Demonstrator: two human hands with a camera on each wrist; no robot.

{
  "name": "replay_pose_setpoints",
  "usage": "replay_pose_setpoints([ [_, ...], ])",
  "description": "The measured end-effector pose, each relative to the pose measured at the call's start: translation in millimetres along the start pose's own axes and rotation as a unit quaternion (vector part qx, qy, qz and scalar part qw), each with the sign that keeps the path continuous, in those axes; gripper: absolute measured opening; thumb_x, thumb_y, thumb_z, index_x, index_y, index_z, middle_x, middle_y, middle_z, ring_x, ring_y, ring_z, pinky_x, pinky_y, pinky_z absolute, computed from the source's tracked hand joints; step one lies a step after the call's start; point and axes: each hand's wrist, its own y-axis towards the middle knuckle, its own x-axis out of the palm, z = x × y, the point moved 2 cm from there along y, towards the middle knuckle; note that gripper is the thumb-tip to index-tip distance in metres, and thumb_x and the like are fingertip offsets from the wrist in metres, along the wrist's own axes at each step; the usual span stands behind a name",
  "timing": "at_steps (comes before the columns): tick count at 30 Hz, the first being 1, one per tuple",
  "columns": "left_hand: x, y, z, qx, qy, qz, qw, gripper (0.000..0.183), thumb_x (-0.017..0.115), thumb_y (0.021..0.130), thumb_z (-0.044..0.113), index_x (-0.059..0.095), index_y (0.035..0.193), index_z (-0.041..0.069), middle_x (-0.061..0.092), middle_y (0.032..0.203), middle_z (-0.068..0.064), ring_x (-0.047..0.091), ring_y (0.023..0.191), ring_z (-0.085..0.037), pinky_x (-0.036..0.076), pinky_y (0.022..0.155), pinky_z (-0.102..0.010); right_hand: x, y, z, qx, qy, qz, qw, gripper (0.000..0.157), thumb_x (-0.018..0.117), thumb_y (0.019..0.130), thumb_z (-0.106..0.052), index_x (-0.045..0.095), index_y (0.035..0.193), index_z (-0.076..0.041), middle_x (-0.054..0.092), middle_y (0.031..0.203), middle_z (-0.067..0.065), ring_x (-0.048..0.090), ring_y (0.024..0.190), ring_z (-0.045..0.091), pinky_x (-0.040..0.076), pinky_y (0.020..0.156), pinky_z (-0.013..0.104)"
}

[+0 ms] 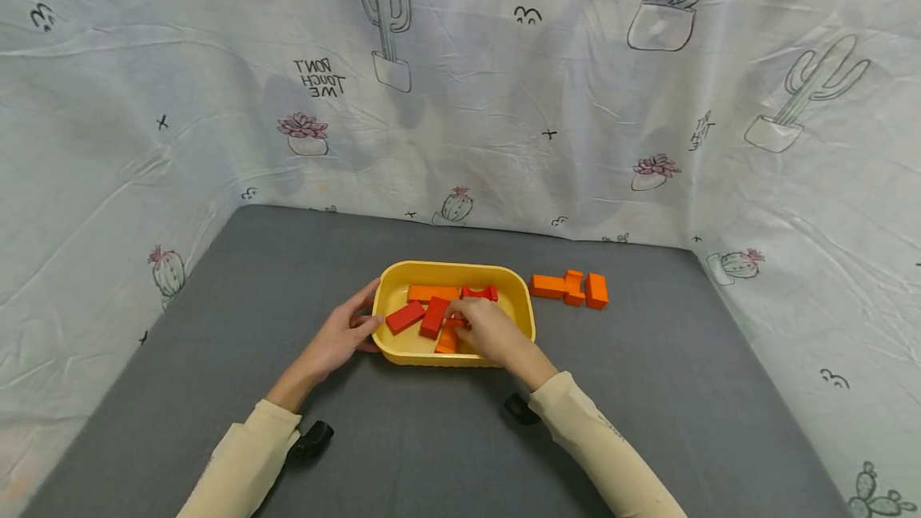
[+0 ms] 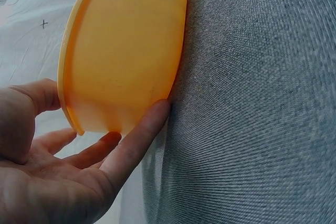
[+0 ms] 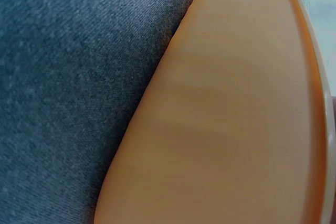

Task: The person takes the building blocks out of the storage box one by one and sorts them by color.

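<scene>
A yellow plastic bin [image 1: 406, 358] holds several red and orange toy blocks. My left hand [image 1: 345, 334] grips its left end, thumb over the rim and fingers against the outer wall; the left wrist view shows this hand [image 2: 68, 177] close up. My right hand [image 1: 496, 332] reaches into the bin's right half with curled fingers. Finger and thumb pinch a small block there, its colour partly hidden by the hand. Beside them are an orange block [image 1: 446, 340] and a red block [image 1: 433, 318]. In the right wrist view the bin wall [image 3: 220, 108] hides the fingers.
Another red block [image 1: 406, 317], a long orange block [image 1: 433, 293] and a notched red block [image 1: 480, 292] lie in the bin. Right of it on the grey tabletop [image 1: 647, 374] are orange blocks [image 1: 548, 287]. A cactus-print cloth [image 1: 489, 118] hangs behind and at the sides.
</scene>
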Motion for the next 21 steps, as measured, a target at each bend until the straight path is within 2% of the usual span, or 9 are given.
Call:
replay_pose_setpoints([
  [5, 0.2, -2.1, 2.1, 0.008, -0.002, -0.004, 1.0000, 0.061, 0.046, 0.095, 0.007, 0.015, 0.146, 0.014, 0.028, 0.138, -0.025, 0.047, 0.110, -0.043, 0.051, 0.075, -0.049, -0.4, -2, 3, 0.001, 0.006, 0.009, 1.000, 0.021, 0.068, 0.080, -0.009, 0.066, 0.100, -0.012, 0.065, 0.095, -0.002, 0.057, 0.082, 0.010, 0.050, 0.076, 0.024],
  [11, 0.6, 0.9, -1.3, 0.001, -0.003, 0.002, 1.0000, 0.061, 0.045, 0.095, 0.007, 0.014, 0.146, 0.016, 0.028, 0.139, -0.024, 0.047, 0.109, -0.043, 0.051, 0.075, -0.051, -2.4, -7, 7, 0.004, 0.013, 0.031, 0.999, 0.021, 0.068, 0.078, -0.007, 0.067, 0.099, -0.010, 0.065, 0.093, -0.003, 0.058, 0.081, 0.010, 0.050, 0.074, 0.023],
  [18, -3.3, 11.0, -25.9, 0.009, -0.009, 0.004, 0.9999, 0.061, 0.048, 0.094, 0.012, 0.016, 0.145, 0.026, 0.029, 0.140, -0.019, 0.049, 0.110, -0.037, 0.053, 0.071, -0.045, -7.3, -14, 13, 0.022, 0.019, 0.047, 0.998, 0.020, 0.070, 0.077, -0.007, 0.067, 0.096, -0.010, 0.064, 0.089, -0.003, 0.056, 0.076, 0.010, 0.050, 0.068, 0.020],
  [21, -4.0, 11.1, -28.7, 0.017, -0.008, 0.004, 0.9998, 0.061, 0.048, 0.094, 0.013, 0.018, 0.145, 0.028, 0.030, 0.140, -0.018, 0.050, 0.109, -0.037, 0.054, 0.071, -0.044, -11.3, -17, 14, 0.026, 0.020, 0.058, 0.998, 0.021, 0.071, 0.076, -0.006, 0.067, 0.096, -0.011, 0.065, 0.088, -0.002, 0.057, 0.076, 0.010, 0.050, 0.068, 0.020],
])
